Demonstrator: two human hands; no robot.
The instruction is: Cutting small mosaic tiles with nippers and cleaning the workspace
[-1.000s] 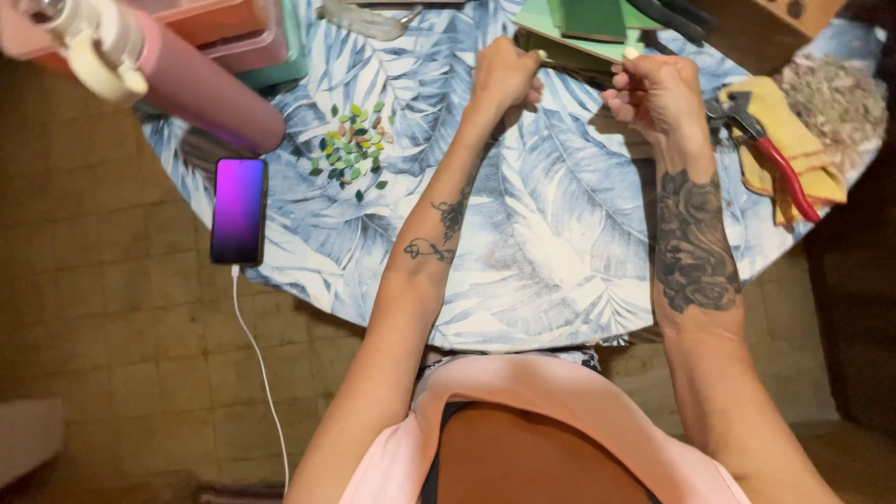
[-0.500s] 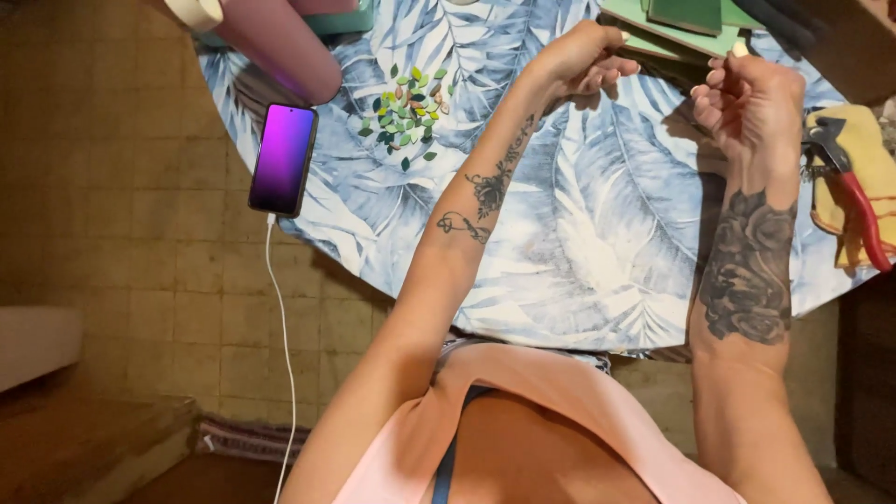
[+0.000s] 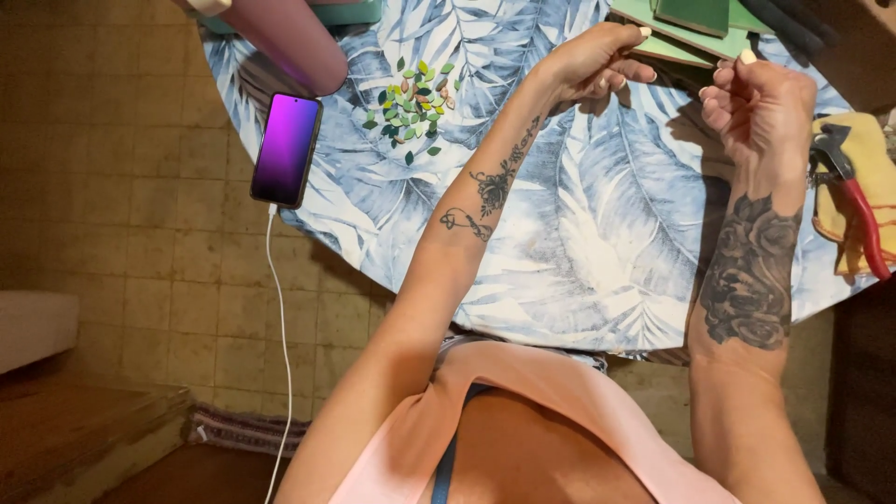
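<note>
Head view shows both hands raised at the far side of a round table, over a stack of green tiles (image 3: 695, 42). Left hand (image 3: 593, 67) rests with curled fingers on the near edge of that stack, touching it; whether it pinches a tile or only steadies the pile cannot be told. Right hand (image 3: 761, 107) hangs just right of the stack and apart from it, fingers bent loosely inward, thumb and forefinger close together. Nothing is visible between them; a very small piece could be hidden there.

Judgement: the step in hand appears to be picking or parting a tile from the stack. The next move would call for a firm pinch on one tile's edge by the left hand, with the right hand coming in to take or support it.

Outward from the stack: a red-handled nipper tool (image 3: 854, 201) lies on a yellow cloth (image 3: 877, 154) at the right edge, near the right hand but untouched. A scatter of small leaf-shaped chips (image 3: 411, 103), green and pale, lies left of the left forearm, well apart from both hands. A phone (image 3: 286, 147) with a lit purple screen sits at the left edge, its white cable (image 3: 280, 355) hanging to the floor. A pink cylinder (image 3: 289, 37) overhangs the far left. The leaf-print tablecloth (image 3: 597, 243) covers the table.
</note>
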